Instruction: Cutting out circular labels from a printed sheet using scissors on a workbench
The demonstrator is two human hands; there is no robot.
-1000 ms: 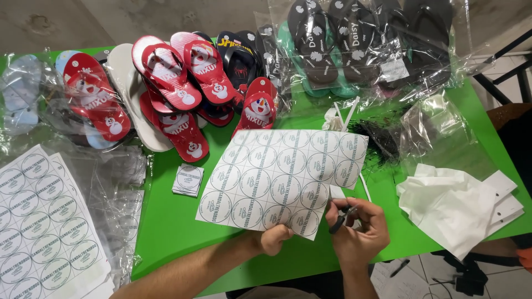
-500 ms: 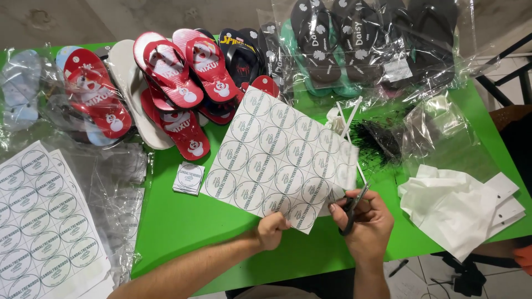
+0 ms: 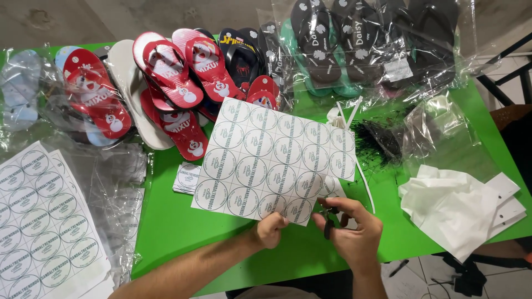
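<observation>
My left hand [image 3: 270, 230] pinches the near edge of a white sheet of round printed stickers [image 3: 271, 158], holding it up over the green table [image 3: 177, 232]. My right hand [image 3: 352, 232] grips black scissors [image 3: 328, 218], whose blades meet the sheet's near right corner. A small cut stack of stickers [image 3: 187, 178] lies on the table left of the sheet.
Red flip-flops [image 3: 172, 88] and bagged dark flip-flops [image 3: 354, 44] crowd the far side. More sticker sheets [image 3: 39, 216] and clear bags [image 3: 116, 188] lie at the left. White paper tags [image 3: 460, 205] sit at the right, beside black plastic fasteners [image 3: 377, 138].
The sheet has turned and shifted left, now covering more of the red flip-flops. My right hand with the scissors stays at its near right corner.
</observation>
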